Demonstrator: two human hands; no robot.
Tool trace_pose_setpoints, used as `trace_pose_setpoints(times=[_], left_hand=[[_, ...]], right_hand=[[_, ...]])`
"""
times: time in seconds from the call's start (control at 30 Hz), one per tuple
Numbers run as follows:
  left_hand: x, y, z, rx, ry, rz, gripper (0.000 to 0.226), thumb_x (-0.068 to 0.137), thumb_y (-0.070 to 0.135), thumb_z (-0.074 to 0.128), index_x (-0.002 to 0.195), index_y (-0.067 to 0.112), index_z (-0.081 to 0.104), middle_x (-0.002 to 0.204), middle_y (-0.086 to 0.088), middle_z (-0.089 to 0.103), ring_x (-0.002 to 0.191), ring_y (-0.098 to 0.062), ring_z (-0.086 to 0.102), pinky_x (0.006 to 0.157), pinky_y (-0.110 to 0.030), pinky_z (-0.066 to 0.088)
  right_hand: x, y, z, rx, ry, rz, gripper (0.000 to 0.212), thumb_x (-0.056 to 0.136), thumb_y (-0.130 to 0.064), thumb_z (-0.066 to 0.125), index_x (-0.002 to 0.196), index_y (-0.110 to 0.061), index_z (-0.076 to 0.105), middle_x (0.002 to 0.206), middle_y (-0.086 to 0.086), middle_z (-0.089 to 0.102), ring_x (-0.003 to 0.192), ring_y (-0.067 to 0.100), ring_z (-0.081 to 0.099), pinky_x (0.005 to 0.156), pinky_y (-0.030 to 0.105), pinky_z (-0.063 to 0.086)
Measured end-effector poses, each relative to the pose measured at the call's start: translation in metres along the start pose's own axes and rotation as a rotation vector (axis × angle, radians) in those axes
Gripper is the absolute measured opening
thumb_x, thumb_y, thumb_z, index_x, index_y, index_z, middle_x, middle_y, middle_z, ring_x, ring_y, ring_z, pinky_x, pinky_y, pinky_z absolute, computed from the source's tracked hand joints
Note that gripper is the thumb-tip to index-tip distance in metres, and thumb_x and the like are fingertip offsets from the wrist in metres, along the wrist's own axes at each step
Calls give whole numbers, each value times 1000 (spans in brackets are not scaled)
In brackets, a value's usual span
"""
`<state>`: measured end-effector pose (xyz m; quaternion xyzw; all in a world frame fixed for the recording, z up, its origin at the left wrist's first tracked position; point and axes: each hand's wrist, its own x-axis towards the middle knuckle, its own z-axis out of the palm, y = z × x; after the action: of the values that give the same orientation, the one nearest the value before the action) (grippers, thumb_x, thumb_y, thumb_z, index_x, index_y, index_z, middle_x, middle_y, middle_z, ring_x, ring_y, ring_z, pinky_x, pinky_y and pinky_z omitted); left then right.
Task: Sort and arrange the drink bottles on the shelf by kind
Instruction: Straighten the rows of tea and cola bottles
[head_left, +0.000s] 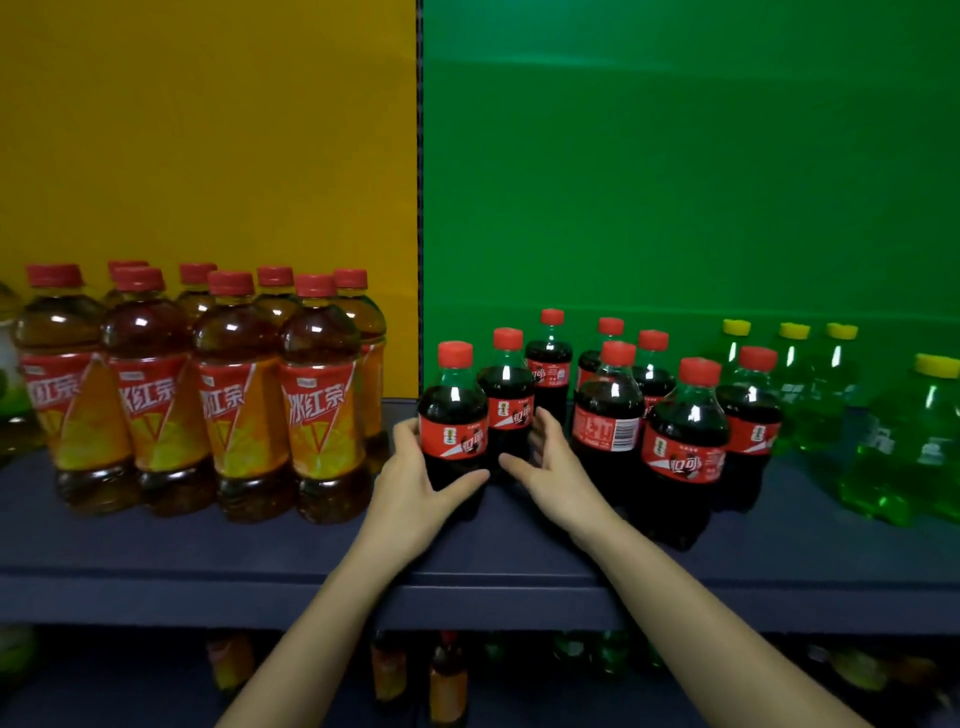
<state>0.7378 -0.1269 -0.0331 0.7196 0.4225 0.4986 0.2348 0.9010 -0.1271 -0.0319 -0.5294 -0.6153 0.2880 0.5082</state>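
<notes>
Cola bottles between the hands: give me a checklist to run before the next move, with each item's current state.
1. Left hand on the front-left cola bottle: ok, thumb and fingers wrap its lower body.
2. Right hand on the second cola bottle: ok, touching its side.
3. Both bottles upright: ok.
4. Colas in tidy rows: not ok, the cluster is staggered and one bottle shows its barcode.
5. Bare shelf in front: ok.
6. Grip firmness: cannot tell.
</notes>
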Motion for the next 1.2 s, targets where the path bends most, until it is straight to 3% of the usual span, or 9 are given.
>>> trace_pose_setpoints(times=[0.1,0.23,0.37,0.53,0.73,0.93,1.03,1.1,1.2], left_hand=[[5,-4,-2,-12,-14,-22,66,74,24,76,124,12,34,114,6,52,108,-10,52,86,-22,40],[14,-8,-3,-71,-4,-49,62,73,19,77,121,18,39,121,0,54,113,-11,52,93,-24,43],[23,-4,-4,-188,-66,-98,61,74,10,75,125,18,43,111,10,58,100,6,53,79,-8,46],[41,-6,1,-238,-116,-192,67,75,7,74,130,10,35,121,0,53,109,-10,52,86,-19,45],[55,-9,3,-265,-195,-223,70,74,6,74,133,10,36,126,-6,56,117,-17,53,100,-33,44],[57,-21,8,-206,-181,-175,70,75,13,75,134,13,38,130,-4,55,121,-16,51,105,-40,41],[54,-19,10,-58,-145,-88,68,78,19,73,136,14,37,133,-3,52,124,-16,47,106,-34,38],[48,-15,10,79,-115,11,73,82,22,69,142,15,28,141,-3,41,131,-15,38,106,-25,30],[32,-5,4,228,-26,175,78,86,24,63,147,12,16,151,-3,24,141,-13,19,112,-23,17]], right_hand=[[12,0,3,5,7,14,82,78,-13,71,143,-15,20,140,2,44,129,15,41,112,38,31],[17,-1,6,-39,33,-5,68,80,-18,71,135,-11,31,130,4,52,122,18,48,101,27,38],[11,4,8,-92,108,-77,68,82,-18,69,137,-10,29,133,4,49,124,16,45,99,22,35],[10,9,7,-154,186,-104,71,81,-19,69,138,-11,28,135,4,47,126,17,44,105,31,35],[13,8,9,-234,261,-75,72,81,-22,69,138,-7,27,136,7,45,127,21,43,106,37,36],[15,7,9,-268,207,-32,75,84,-27,65,141,-8,20,141,6,39,130,20,39,107,33,33],[14,5,8,-249,194,-7,80,85,-27,64,144,-7,14,146,5,35,134,19,35,108,27,29],[12,2,8,-245,180,24,84,87,-27,61,148,-8,5,153,7,25,139,21,28,113,32,25],[-8,-8,3,-309,139,55,78,94,-21,50,148,-11,-5,157,3,10,144,19,15,114,28,16]])
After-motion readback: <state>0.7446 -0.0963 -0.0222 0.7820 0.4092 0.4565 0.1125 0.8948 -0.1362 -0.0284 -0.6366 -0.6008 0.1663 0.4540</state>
